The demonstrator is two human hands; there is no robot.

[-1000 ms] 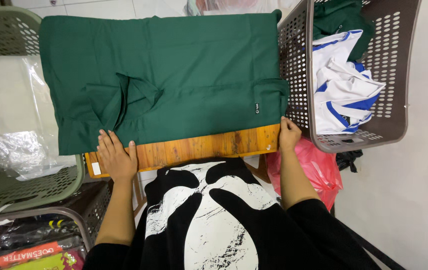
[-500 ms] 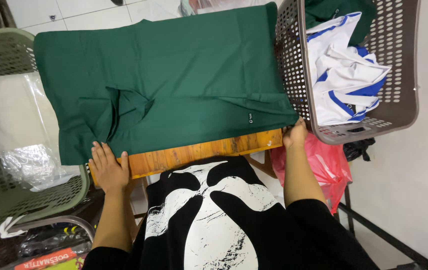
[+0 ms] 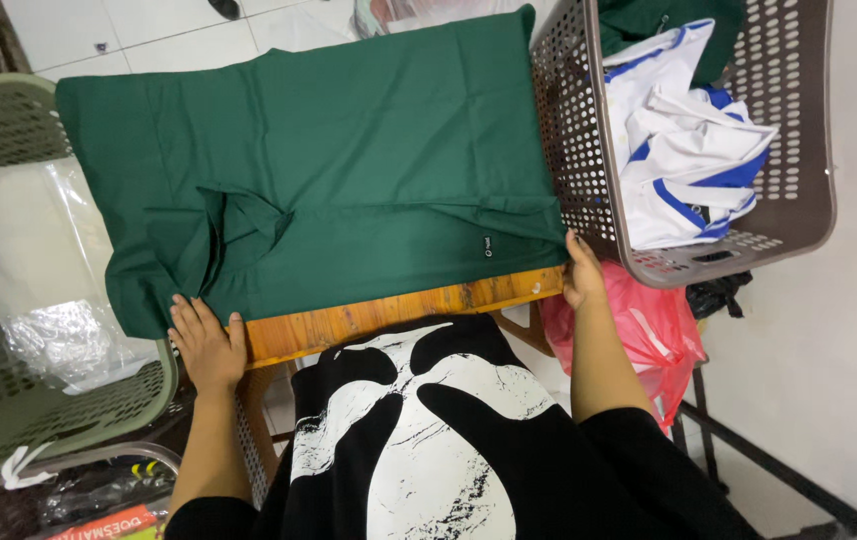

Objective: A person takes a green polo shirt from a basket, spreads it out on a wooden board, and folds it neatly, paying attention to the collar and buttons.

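Grey basket [image 3: 799,120] holding white-blue clothes [image 3: 689,160]; pink bag [image 3: 649,340]; green baskets [image 3: 59,400]

I take this for a home laundry corner: a laundry basket [image 3: 799,130] of clothes, tiled floor [image 3: 149,35], plastic crates [image 3: 9,130] beside the wooden bench [image 3: 389,312].

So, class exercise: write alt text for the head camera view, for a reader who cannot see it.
A green shirt lies spread flat on a wooden table, with the person's left hand and right hand at its near corners. A grey perforated basket of white and blue clothes stands to the right, above a pink plastic bag.
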